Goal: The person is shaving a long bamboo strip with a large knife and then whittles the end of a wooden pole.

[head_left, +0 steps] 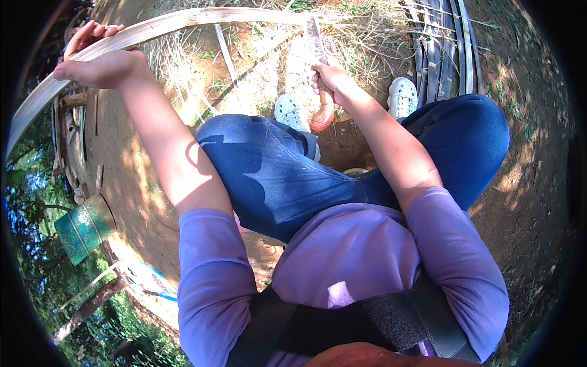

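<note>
A long, pale bamboo strip (pixel 183 21) curves across the far side, from the left rim to the middle. My left hand (pixel 109 68) holds it toward its left part, the thumb on the near side and the fingers on the far side. In my right hand (pixel 331 77) is a knife (pixel 314 41), gripped by its reddish-brown, curved handle (pixel 324 114). Its broad, stained blade points away from me, and the tip meets or overlaps the strip's right end. Whether the edge is cutting into the strip I cannot tell.
Pale shavings (pixel 373 37) litter the ground ahead. Dark, long strips (pixel 437 52) lie bundled at the far right. My white clogs (pixel 290 112) flank the knife handle, below my bent knees. A green drum (pixel 85 227) and wooden poles (pixel 92 307) stand at the left.
</note>
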A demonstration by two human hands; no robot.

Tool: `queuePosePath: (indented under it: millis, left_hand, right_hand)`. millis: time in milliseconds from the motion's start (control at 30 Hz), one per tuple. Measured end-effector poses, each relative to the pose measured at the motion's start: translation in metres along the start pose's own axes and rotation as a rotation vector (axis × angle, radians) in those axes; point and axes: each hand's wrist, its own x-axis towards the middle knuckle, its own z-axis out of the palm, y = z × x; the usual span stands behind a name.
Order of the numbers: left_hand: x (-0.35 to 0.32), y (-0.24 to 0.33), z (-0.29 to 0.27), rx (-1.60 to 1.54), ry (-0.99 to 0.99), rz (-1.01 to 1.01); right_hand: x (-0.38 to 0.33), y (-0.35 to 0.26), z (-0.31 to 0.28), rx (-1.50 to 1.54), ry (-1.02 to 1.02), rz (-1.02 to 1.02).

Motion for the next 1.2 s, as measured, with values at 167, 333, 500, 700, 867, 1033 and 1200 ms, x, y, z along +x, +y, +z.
queuePosePath:
  millis: [167,333,500,700,867,1033,1200]
  left_hand:
    - [-0.006,0.007,0.007,-0.024,-0.019,0.010]
    - [-0.005,0.005,0.009,-0.085,-0.040,0.004]
    - [-0.008,0.011,0.020,-0.039,-0.062,0.053]
    - [-0.018,0.020,0.036,-0.041,-0.013,0.091]
    - [-0.019,0.021,0.036,0.016,-0.040,0.097]
    - [-0.012,0.013,0.030,-0.015,-0.032,0.099]
    - [-0.009,0.009,0.026,-0.050,-0.015,0.066]
  right_hand:
    - [0.008,-0.004,0.008,-0.044,-0.023,0.114]
    - [0.007,-0.004,0.005,0.105,-0.144,0.123]
    - [0.011,-0.003,-0.008,0.201,-0.283,0.132]
    - [-0.003,-0.002,-0.005,0.200,-0.297,0.111]
    - [-0.003,0.003,-0.009,0.197,-0.356,0.081]
    - [-0.005,0.006,-0.008,0.194,-0.369,0.090]
    - [-0.010,0.006,-0.007,0.170,-0.401,0.088]
